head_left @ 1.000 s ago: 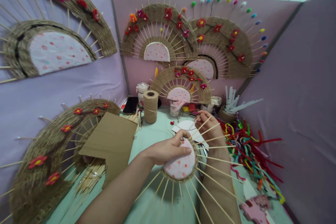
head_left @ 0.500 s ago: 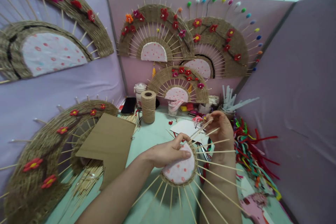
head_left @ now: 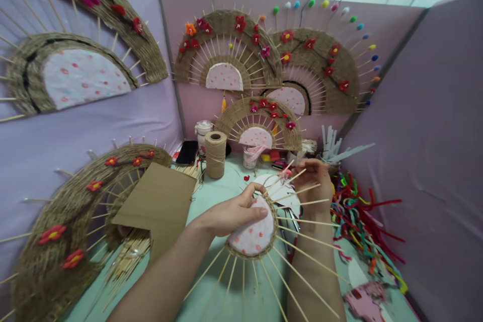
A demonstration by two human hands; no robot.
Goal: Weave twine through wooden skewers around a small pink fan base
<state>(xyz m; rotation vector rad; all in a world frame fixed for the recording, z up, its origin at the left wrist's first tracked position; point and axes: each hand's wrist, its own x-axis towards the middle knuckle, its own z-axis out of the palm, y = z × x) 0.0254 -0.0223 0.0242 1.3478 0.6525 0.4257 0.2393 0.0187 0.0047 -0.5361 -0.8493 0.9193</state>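
Observation:
My left hand (head_left: 241, 211) grips a half-round fan frame (head_left: 254, 234), its thumb on the pink-spotted white face and its fingers behind. Twine is woven along the curved rim, and thin wooden sticks fan out from it. Beyond the upper sticks is my right hand (head_left: 315, 178), with curled fingers closed on what appears to be a thin strand of twine, hard to see here. Sticks cross in front of that palm and forearm. A spool of twine (head_left: 216, 156) stands upright at the back of the table.
Finished fans (head_left: 226, 20) with felt-like flowers hang on the partitions. Cardboard (head_left: 154, 196) and a bundle of sticks (head_left: 130, 256) lie left. On the right are colourful pipe cleaners (head_left: 362, 216), a pink glue gun (head_left: 364, 302) and white sticks in a container (head_left: 330, 143). White paper and scissors lie behind the frame.
The fan frame and my left hand have shifted slightly left and up. My right hand has turned, its fingers lower and more folded behind the sticks. The camera view has shifted slightly.

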